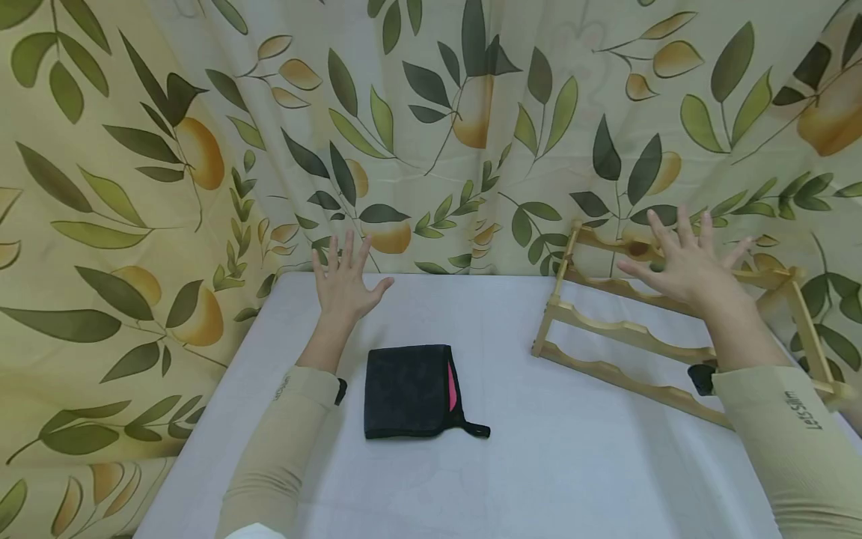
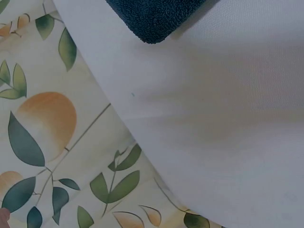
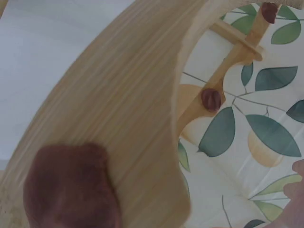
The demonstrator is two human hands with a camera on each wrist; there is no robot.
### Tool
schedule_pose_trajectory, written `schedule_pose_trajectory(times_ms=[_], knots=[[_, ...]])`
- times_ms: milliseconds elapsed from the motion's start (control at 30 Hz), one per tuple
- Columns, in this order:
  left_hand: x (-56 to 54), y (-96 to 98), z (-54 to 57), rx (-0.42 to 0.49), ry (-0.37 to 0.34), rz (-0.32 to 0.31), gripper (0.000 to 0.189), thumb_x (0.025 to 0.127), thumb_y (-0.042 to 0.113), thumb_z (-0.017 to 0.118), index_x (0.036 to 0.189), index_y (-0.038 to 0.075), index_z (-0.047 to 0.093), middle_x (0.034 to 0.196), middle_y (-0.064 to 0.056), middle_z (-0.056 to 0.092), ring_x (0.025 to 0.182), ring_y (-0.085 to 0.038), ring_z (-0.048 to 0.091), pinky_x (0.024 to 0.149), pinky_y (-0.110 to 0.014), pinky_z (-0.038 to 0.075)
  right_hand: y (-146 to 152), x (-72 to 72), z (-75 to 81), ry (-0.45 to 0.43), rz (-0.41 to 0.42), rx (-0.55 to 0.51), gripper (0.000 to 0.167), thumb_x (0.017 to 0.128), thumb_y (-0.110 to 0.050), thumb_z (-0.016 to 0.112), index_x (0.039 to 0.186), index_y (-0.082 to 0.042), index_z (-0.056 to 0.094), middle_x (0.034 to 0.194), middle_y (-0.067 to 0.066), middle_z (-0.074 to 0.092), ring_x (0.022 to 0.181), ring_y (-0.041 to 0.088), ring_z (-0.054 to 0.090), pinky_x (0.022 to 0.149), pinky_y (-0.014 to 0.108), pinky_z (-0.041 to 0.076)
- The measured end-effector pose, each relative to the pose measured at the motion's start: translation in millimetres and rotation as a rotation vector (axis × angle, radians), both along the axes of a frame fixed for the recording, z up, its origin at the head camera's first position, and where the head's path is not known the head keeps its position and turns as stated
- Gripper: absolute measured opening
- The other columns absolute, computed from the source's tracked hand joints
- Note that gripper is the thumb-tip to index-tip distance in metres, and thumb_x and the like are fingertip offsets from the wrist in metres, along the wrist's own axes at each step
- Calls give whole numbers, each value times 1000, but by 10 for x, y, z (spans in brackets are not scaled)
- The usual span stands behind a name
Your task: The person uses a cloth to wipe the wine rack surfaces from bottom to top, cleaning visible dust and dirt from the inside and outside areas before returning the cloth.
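My left hand (image 1: 345,283) is raised over the far left part of the table with its fingers spread, holding nothing. Nearer to me and to its right lies a folded dark cloth (image 1: 407,391) with a pink inner side and a hanging loop; a corner of the cloth (image 2: 154,21) tops the left wrist view. Fingers spread as well, my right hand (image 1: 690,266) is held up in front of a wooden rack (image 1: 626,329) with wavy bars. Close up in the right wrist view is a rack bar (image 3: 128,95) with dark brown spots. Whether that hand touches the rack cannot be told.
A white cloth covers the table (image 1: 512,479). Behind it and on the left hangs a curtain (image 1: 431,187) printed with leaves and orange fruit. The rack takes up the table's right side and leans across its far right corner.
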State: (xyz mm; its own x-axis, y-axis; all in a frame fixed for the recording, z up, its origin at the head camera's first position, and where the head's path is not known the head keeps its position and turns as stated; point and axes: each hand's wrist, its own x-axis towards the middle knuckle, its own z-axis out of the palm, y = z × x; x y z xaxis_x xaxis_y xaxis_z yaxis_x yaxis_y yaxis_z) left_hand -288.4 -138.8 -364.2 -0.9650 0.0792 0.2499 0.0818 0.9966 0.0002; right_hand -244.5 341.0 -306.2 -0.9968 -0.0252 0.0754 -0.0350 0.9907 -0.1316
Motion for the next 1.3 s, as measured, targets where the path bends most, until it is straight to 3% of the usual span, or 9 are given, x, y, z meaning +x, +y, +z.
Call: schedule_pose_trajectory(times_ms=[267, 500, 633, 833, 967, 1067, 1300], knots=[[12, -2, -8, -24, -11, 11, 84, 81, 72, 30, 146, 32, -6, 153, 0, -12, 138, -24, -17, 107, -53, -7, -17, 22, -1, -4, 28, -26, 90, 84, -68, 32, 145, -19, -12, 143, 23, -27, 124, 44, -33, 74, 68, -30], [39, 11, -14, 5, 18, -14, 83, 83, 70, 33, 147, 31, -2, 154, -1, -5, 138, -24, -16, 107, -52, -6, -21, 100, 84, 6, 32, 5, 89, 84, -69, 31, 145, -20, -12, 143, 21, -27, 125, 44, -31, 78, 69, -28], [95, 26, -27, 24, 61, -49, 82, 83, 69, 33, 146, 32, -5, 153, 1, -12, 137, -23, -20, 107, -51, -9, 32, 239, 204, 51, 31, 13, 89, 85, -66, 34, 145, -20, -12, 144, 19, -26, 127, 40, -30, 83, 66, -27], [286, 60, -124, 34, 178, -184, 85, 79, 68, 42, 147, 30, 7, 153, 1, -9, 139, -24, -12, 107, -53, -6, 201, 581, 278, 137, 2, 55, 90, 83, -65, 41, 146, -22, -8, 147, 13, -23, 132, 33, -26, 89, 65, -25], [421, 82, -257, -10, 197, -246, 85, 77, 68, 43, 146, 31, 11, 154, 0, -6, 140, -24, -7, 108, -52, -3, 365, 804, 170, 183, -14, 40, 88, 84, -63, 41, 147, -21, -3, 149, 10, -21, 134, 33, -23, 92, 66, -21], [528, 98, -383, -26, 185, -305, 84, 77, 70, 42, 146, 32, 13, 154, -2, 0, 140, -24, -3, 108, -53, 0, 508, 966, -4, 227, -6, 8, 87, 85, -62, 41, 147, -16, 2, 150, 13, -17, 135, 36, -20, 96, 65, -16], [730, 122, -659, -78, 150, -450, 80, 80, 77, 14, 145, 32, 16, 153, -6, 8, 139, -27, 4, 108, -54, 5, 838, 1261, -429, 370, 67, -29, 93, 80, -70, 40, 146, -10, 14, 149, 26, 2, 135, 45, -5, 104, 59, -6]])
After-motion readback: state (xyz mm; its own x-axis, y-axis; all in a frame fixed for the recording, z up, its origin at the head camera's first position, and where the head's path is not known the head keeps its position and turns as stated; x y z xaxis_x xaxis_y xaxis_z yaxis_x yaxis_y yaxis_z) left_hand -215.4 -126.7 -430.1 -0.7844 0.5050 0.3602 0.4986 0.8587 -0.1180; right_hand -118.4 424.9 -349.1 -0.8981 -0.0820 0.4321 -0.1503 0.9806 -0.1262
